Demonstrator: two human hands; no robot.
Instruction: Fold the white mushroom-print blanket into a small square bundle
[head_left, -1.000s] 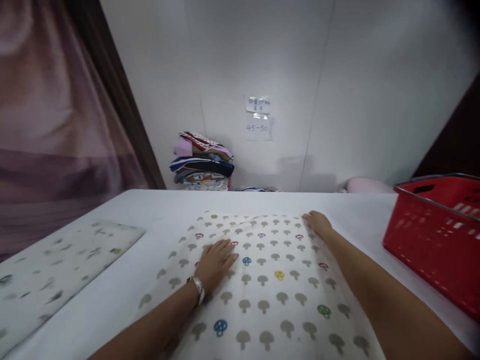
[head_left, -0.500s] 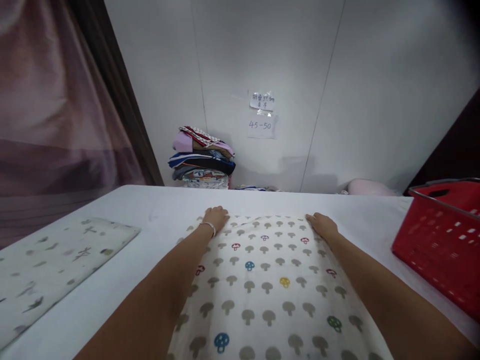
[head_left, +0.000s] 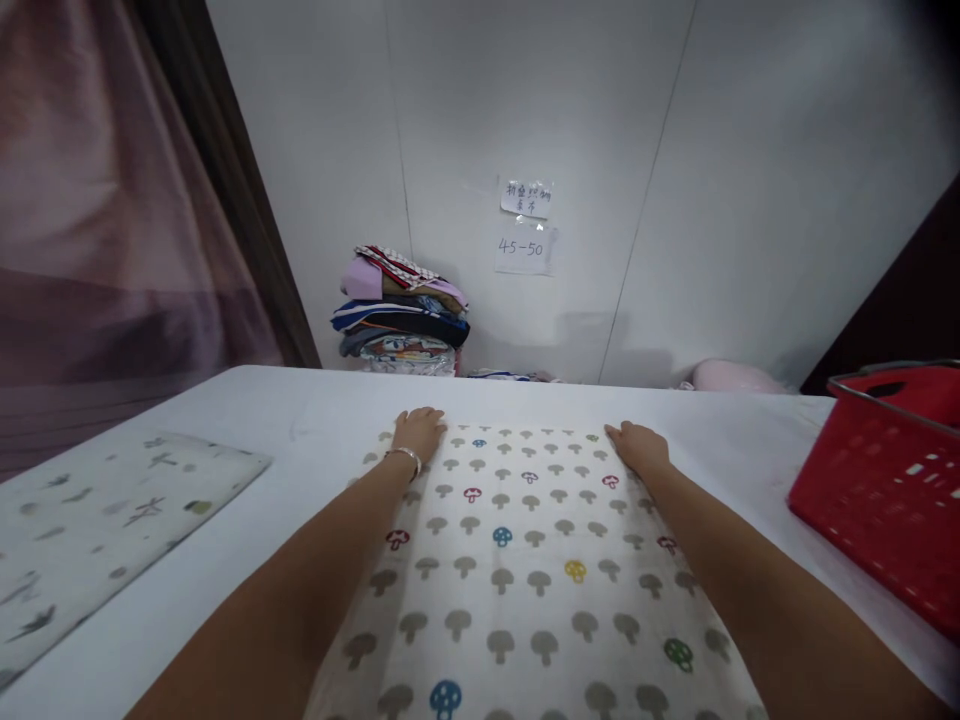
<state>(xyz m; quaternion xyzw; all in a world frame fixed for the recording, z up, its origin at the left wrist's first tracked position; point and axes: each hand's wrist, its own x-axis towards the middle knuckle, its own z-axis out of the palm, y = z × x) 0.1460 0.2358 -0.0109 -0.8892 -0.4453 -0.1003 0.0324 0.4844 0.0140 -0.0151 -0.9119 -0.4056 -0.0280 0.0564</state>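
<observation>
Head view shows left hand (head_left: 420, 434) and right hand (head_left: 639, 446) seemingly steadying the mushroom-print cloth (head_left: 519, 557) between them; whether either pinches, I cannot tell.

Head-worn view — facing forward, down, over table (head_left: 311, 435)

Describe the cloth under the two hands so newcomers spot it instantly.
On the white table, left of the red basket, look to the middle. The mushroom cloth lies there with the left hand and right hand at its far edge. Unlike the scattered-print cloth further left, its mushrooms stand in rows.
</observation>
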